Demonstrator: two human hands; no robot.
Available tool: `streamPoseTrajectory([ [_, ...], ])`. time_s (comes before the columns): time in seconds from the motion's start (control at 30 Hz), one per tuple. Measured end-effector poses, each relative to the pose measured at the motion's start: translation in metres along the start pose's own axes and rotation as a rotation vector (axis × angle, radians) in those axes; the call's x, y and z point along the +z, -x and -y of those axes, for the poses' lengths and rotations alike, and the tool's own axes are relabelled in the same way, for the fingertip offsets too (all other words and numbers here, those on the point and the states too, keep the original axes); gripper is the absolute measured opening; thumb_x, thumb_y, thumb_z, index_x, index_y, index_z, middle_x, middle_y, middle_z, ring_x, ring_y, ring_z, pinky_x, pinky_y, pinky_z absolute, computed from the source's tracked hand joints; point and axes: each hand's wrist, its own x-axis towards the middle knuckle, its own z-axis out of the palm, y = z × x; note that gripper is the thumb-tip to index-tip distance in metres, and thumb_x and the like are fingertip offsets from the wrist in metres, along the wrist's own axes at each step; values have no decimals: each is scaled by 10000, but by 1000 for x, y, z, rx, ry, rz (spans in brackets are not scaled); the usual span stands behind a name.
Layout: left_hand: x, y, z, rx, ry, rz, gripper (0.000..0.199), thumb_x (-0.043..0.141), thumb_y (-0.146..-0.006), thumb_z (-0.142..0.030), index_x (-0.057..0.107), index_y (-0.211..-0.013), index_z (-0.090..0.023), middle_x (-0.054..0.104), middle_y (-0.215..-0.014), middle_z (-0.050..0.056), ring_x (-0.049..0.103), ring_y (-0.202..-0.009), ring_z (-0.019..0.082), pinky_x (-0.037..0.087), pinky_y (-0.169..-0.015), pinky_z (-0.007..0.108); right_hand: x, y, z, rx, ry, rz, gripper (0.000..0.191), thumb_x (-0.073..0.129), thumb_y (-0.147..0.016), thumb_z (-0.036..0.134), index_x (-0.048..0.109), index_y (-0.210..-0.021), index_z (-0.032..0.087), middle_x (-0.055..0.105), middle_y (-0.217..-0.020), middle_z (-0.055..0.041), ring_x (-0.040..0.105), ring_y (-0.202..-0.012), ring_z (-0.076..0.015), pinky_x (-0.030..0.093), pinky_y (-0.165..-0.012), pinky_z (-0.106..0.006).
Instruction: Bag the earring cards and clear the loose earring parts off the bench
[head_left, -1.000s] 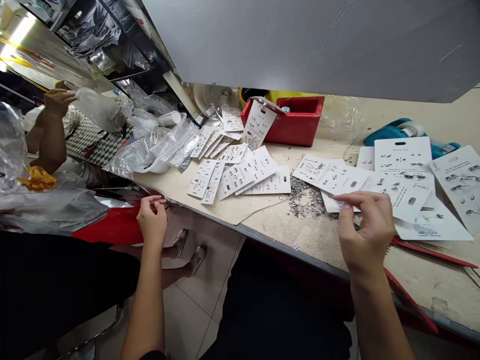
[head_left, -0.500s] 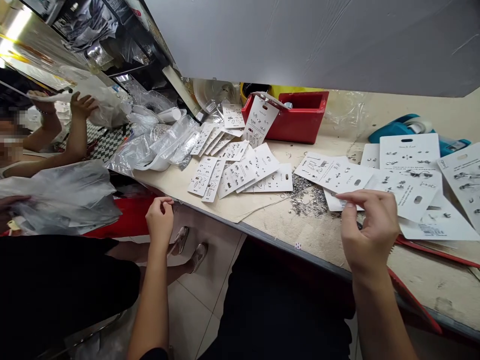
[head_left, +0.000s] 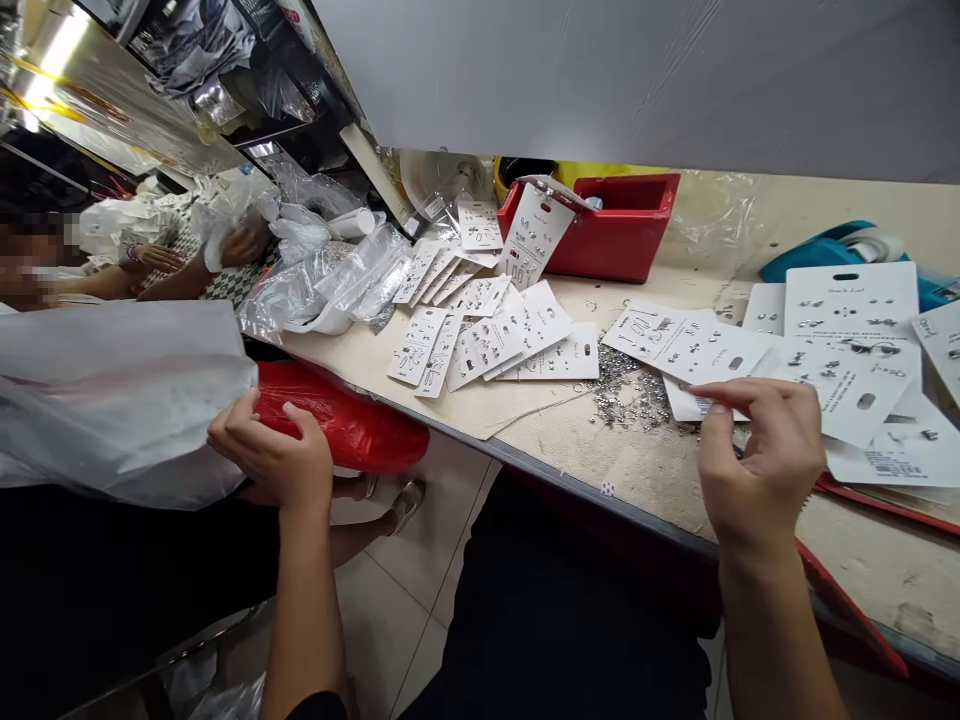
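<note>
My left hand (head_left: 274, 450) is off the table's front edge, thumb apart from the fingers. Its fingertips are at the edge of a translucent white plastic bag (head_left: 127, 400); whether they touch it I cannot tell. A red plastic bag (head_left: 352, 415) lies just behind that hand. My right hand (head_left: 761, 455) is closed in a pinch above the table, and anything between thumb and forefinger is too small to make out. Beside it are white earring cards (head_left: 675, 345) and a scatter of small silvery metal pieces (head_left: 630, 390).
More earring cards (head_left: 487, 345) lie fanned in the middle, near a red bin (head_left: 615, 235). Clear plastic bags (head_left: 315, 275) are heaped at left. A blue tape dispenser (head_left: 817, 250) stands at the back right. A grey panel (head_left: 637, 80) overhangs the table. Another person's hands (head_left: 240, 245) work at far left.
My left hand has moved left and its fingers have spread. The white bag has risen beside it, and more of the red bag shows. The other person's hands have lowered. My right hand keeps its pinch.
</note>
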Motion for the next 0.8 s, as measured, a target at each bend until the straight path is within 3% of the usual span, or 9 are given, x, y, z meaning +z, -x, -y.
streamPoseTrajectory([
  [0.07,-5,-3,1,48,-87,-47,513,613,-810,-153,472,-1301,-108,469,-1361,237,395,-1391,380,258,-1246,602,0,0,1,0,1,6,176,552,-923,179,720,-905,230,602,-932,-88,624,-922,-263,516,-839,-476],
  [0.13,-8,-7,4,94,-187,-47,636,669,-837,-250,414,-1396,-86,413,-1464,267,334,-1454,399,228,-1257,622,1,0,1,-10,1,6,174,552,-920,167,719,-902,215,600,-929,-80,623,-918,-245,515,-844,-451],
  [0.27,-7,-14,5,115,-345,77,992,796,-790,-483,304,-1531,-44,193,-1654,308,125,-1575,451,124,-1288,629,2,-1,1,-25,-2,-13,161,563,-897,158,720,-880,191,599,-890,-65,618,-892,-225,513,-834,-422],
  [0.37,-1,-11,-3,111,-399,191,939,769,-828,-449,322,-1543,-34,177,-1675,300,160,-1562,475,157,-1269,633,0,-2,2,-23,2,10,176,548,-906,138,717,-891,186,600,-893,-74,619,-905,-235,514,-830,-427],
  [0.5,1,-1,-26,65,-457,239,824,706,-883,-357,337,-1539,-23,270,-1630,298,303,-1494,466,241,-1223,627,-1,-2,4,-16,4,37,190,531,-926,121,710,-914,182,597,-923,-94,619,-927,-250,521,-824,-443],
  [0.63,-11,0,-47,216,-450,193,734,609,-956,-381,316,-1580,-129,218,-1678,248,191,-1566,443,115,-1231,700,-3,-2,6,-27,16,57,194,525,-931,110,700,-918,194,597,-918,-98,621,-924,-258,530,-826,-464],
  [0.7,-16,-5,-48,269,-441,217,643,606,-947,-344,414,-1525,-138,416,-1584,234,338,-1509,424,139,-1217,723,-4,-2,7,-21,18,73,195,519,-944,119,693,-926,206,597,-926,-106,620,-940,-270,534,-831,-479],
  [0.77,-18,-11,-43,281,-422,279,413,568,-946,-328,619,-1280,-90,675,-1227,209,586,-1260,383,328,-1155,671,-5,-3,8,-8,10,87,190,518,-959,137,688,-936,217,594,-943,-118,618,-957,-285,536,-832,-494],
  [0.8,-19,-13,-39,278,-411,290,318,541,-948,-325,671,-1123,-93,704,-1031,177,643,-1115,353,412,-1097,624,-6,-3,8,-2,2,92,187,518,-965,146,687,-938,222,591,-946,-121,617,-961,-292,536,-832,-501],
])
